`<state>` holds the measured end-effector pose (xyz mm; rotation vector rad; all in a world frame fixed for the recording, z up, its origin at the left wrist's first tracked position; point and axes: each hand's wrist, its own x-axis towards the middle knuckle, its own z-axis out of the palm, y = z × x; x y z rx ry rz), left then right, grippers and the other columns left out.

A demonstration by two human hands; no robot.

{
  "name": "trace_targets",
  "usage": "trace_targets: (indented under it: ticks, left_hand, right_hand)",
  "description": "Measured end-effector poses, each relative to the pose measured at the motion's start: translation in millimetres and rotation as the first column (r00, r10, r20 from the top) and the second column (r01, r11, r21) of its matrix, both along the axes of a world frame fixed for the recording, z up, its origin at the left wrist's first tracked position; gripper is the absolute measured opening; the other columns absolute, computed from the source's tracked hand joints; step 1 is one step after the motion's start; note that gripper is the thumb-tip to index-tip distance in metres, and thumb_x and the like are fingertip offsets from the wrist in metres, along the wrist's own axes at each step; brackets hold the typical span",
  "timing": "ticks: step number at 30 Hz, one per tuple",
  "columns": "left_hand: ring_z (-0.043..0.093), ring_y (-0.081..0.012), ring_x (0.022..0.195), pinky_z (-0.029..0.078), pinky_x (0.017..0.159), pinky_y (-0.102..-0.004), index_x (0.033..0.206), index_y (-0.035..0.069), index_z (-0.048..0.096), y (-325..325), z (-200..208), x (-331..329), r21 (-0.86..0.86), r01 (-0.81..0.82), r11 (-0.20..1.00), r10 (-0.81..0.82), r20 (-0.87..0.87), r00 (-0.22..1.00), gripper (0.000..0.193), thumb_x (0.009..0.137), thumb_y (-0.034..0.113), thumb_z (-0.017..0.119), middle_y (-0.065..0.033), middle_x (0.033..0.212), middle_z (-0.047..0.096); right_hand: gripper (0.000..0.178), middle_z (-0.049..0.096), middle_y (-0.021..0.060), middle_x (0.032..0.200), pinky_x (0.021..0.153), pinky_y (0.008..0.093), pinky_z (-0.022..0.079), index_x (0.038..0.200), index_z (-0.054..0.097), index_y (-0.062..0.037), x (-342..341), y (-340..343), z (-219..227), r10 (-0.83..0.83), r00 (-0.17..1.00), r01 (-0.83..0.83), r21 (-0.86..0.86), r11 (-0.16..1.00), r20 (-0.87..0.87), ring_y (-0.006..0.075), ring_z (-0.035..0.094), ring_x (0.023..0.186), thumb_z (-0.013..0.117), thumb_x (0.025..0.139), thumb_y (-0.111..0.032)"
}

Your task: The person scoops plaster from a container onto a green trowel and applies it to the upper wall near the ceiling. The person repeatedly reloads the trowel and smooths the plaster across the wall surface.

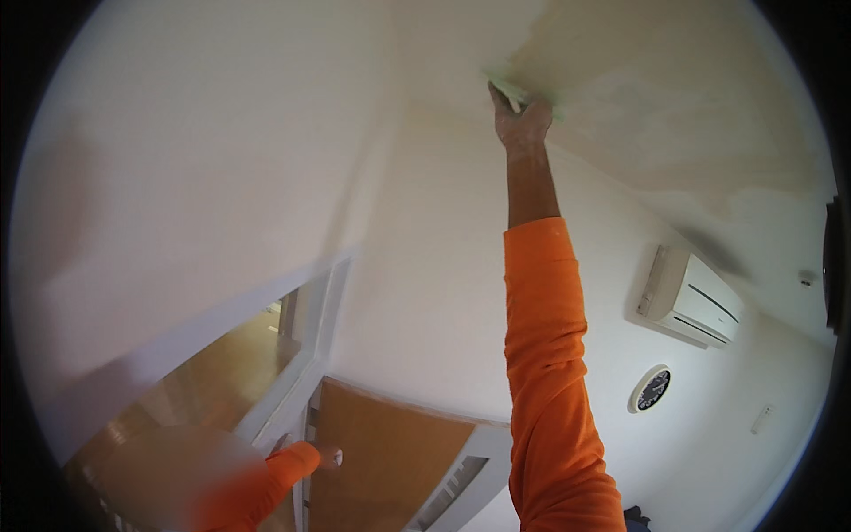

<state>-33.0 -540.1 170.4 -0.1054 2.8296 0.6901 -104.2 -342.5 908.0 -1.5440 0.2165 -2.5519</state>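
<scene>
Green pad, flat on ceiling.

My right hand raised overhead, pressing pale green sanding pad flat against ceiling beside patchy beige area. Orange sleeve runs up frame. My left hand low, near wooden door. Air conditioner and round clock on wall.

Bright orange long sleeves — both arms, bare hands
</scene>
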Motion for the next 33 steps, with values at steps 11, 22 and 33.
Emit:
trace_targets:
  ticks: [11,22,33]
  left_hand:
    - [0.069,-0.0204,0.089,0.052,0.081,-0.0359,0.107,0.010,0.069,10,13,15,-0.002,-0.075,0.997,0.075,0.085,0.994,0.029,0.082,0.026,0.065,-0.0052,0.096,0.074]
    - [0.068,-0.0203,0.081,0.053,0.073,-0.0367,0.111,0.012,0.069,-2,-10,-14,0.020,-0.009,1.000,0.006,0.132,0.991,0.030,0.084,0.021,0.065,-0.0068,0.094,0.073]
    - [0.066,-0.0180,0.074,0.052,0.070,-0.0364,0.106,0.010,0.067,-4,-13,-16,0.091,-0.016,0.996,0.007,0.101,0.995,0.029,0.085,0.029,0.062,-0.0039,0.088,0.072]
  right_hand:
    - [0.042,0.036,0.0200,0.133,0.099,0.0534,0.050,0.132,0.038,0.0061,124,119,16,-0.184,0.964,0.164,-0.117,0.980,-0.191,0.0355,0.045,0.120,0.048,0.094,-0.008]
    - [0.065,0.046,0.0122,0.119,0.095,0.0425,0.047,0.140,0.019,0.0000,173,148,-39,-0.676,0.737,0.515,-0.626,0.585,-0.026,0.0238,0.052,0.102,0.057,0.089,-0.005]
    - [0.052,0.059,0.0167,0.112,0.090,0.0438,0.049,0.134,0.039,0.0030,224,-30,67,-0.871,-0.479,0.870,0.074,-0.488,-0.110,0.0300,0.058,0.102,0.061,0.088,-0.010]
